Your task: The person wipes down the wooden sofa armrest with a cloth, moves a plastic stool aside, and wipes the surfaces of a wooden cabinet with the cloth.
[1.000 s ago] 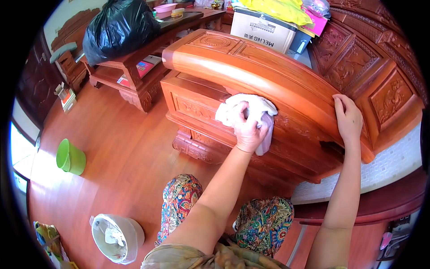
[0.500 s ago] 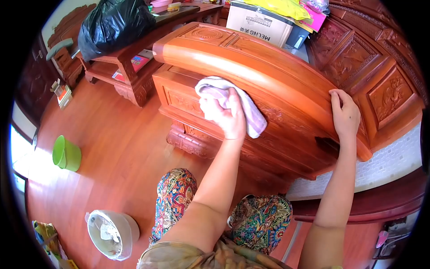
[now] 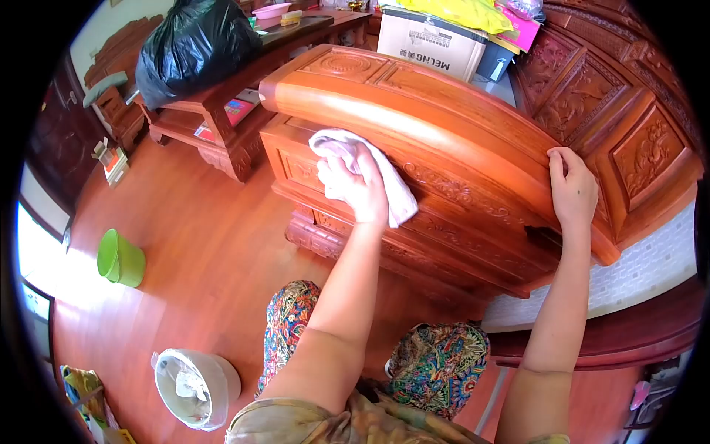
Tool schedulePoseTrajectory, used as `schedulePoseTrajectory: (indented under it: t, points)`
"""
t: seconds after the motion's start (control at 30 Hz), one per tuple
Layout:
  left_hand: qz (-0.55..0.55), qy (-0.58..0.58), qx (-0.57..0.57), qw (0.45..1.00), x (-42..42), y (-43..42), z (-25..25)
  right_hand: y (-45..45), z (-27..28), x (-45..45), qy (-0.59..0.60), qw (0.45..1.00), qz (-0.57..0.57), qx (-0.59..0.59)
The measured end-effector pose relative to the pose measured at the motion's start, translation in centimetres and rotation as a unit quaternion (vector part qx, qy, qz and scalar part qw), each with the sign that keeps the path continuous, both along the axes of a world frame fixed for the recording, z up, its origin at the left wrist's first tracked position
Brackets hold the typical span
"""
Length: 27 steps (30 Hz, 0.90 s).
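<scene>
My left hand is closed on a white and pale purple cleaning cloth. It presses the cloth against the carved side panel of a reddish-brown wooden seat, near the panel's left end. Part of the cloth hangs down past my wrist. My right hand rests on the right part of the seat's broad curved armrest. Its thumb and forefinger are apart; the other fingers are partly hidden.
A black plastic bag sits on a low wooden table at upper left. Cardboard box and yellow bag stand behind the armrest. On the floor are a green bucket and a lined waste bin.
My left hand and the cloth have slid leftward along the side panel. My right hand stays at the same spot on the armrest. The view has shifted slightly.
</scene>
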<state>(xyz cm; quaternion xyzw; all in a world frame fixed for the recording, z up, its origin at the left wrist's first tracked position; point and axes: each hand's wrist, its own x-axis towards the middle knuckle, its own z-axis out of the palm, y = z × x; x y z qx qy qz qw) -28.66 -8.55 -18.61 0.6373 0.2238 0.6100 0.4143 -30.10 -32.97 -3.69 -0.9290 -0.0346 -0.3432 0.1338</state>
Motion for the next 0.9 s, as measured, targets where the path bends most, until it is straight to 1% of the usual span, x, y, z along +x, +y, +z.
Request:
schedulePoseTrajectory:
  t: [0.03, 0.07, 0.1, 0.13, 0.17, 0.2, 0.23, 0.3, 0.37, 0.4, 0.43, 0.47, 0.53, 0.57, 0.63, 0.7, 0.73, 0.77, 0.87, 0.9]
  points:
    - [0.01, 0.011, 0.009, 1.0, -0.1, -0.6, -0.3, 0.0, 0.0, 0.0, -0.003, 1.0, 0.0, 0.002]
    - [-0.009, -0.026, 0.021, 0.999, -0.5, -1.6, -0.2, 0.0, 0.0, 0.0, -0.006, 1.0, -0.001, 0.002]
    - [-0.088, -0.106, 0.03, 0.99, -1.2, -3.4, -0.2, 0.0, -0.1, 0.0, -0.007, 1.0, -0.001, 0.001]
    - [-0.141, -0.102, 0.048, 0.984, -0.8, -4.9, -1.9, 0.0, -0.2, 0.0, -0.007, 1.0, 0.0, 0.0]
    - [-0.103, -0.001, 0.133, 0.986, -1.0, -6.8, -3.7, -0.2, -0.3, 0.1, -0.012, 1.0, 0.009, 0.008]
    - [-0.161, 0.003, 0.198, 0.967, -2.5, -8.0, -3.3, -0.3, -0.3, 0.1, -0.017, 1.0, 0.018, 0.017]
    - [-0.193, 0.028, 0.243, 0.95, -2.9, -7.7, -2.3, -0.5, -0.4, 0.1, -0.016, 1.0, 0.019, 0.014]
    - [-0.2, 0.043, 0.275, 0.939, -3.0, -6.0, -1.7, -0.9, -0.4, 0.2, -0.015, 0.999, 0.038, 0.025]
    - [-0.118, 0.044, 0.167, 0.978, -1.3, -4.1, -1.8, -1.0, -0.4, 0.5, -0.028, 0.998, 0.05, 0.013]
    - [-0.051, 0.048, 0.049, 0.996, -0.2, -2.4, -1.4, -0.8, -0.3, 0.4, -0.021, 0.999, 0.038, 0.013]
    - [0.016, 0.054, -0.071, 0.996, 0.1, -0.9, -0.4, -0.6, -0.3, 0.3, -0.011, 1.0, 0.026, 0.013]
    - [0.017, 0.057, -0.073, 0.996, -0.3, -0.5, 0.0, -0.4, -0.2, 0.1, -0.007, 1.0, 0.026, 0.011]
    - [-0.034, 0.067, -0.034, 0.997, -0.8, 0.1, 0.7, 0.1, 0.1, 0.0, 0.019, 1.0, -0.006, 0.007]
    - [-0.033, 0.065, -0.029, 0.997, -0.9, -0.2, 0.7, 0.1, 0.2, -0.1, 0.017, 1.0, -0.006, 0.011]
    - [-0.148, -0.073, -0.029, 0.986, -1.6, -3.0, -0.5, 0.1, 0.1, -0.1, 0.005, 1.0, -0.015, -0.007]
    - [-0.133, -0.035, 0.062, 0.989, -1.9, -7.0, -1.9, -0.2, -0.1, 0.0, -0.004, 1.0, 0.001, -0.006]
    - [-0.185, 0.018, 0.144, 0.972, -3.2, -8.1, -2.1, -0.4, -0.2, 0.1, -0.015, 1.0, 0.017, -0.005]
    - [-0.234, 0.071, 0.222, 0.944, -4.1, -8.6, -2.1, -0.6, -0.3, 0.3, -0.017, 1.0, 0.019, -0.007]
    - [-0.208, 0.039, 0.226, 0.951, -2.5, -7.1, -3.0, -1.1, -0.4, 0.4, -0.032, 0.998, 0.049, -0.011]
    - [-0.18, 0.075, 0.227, 0.954, -2.1, -5.8, -3.0, -1.0, -0.3, 0.3, -0.023, 0.999, 0.044, -0.01]
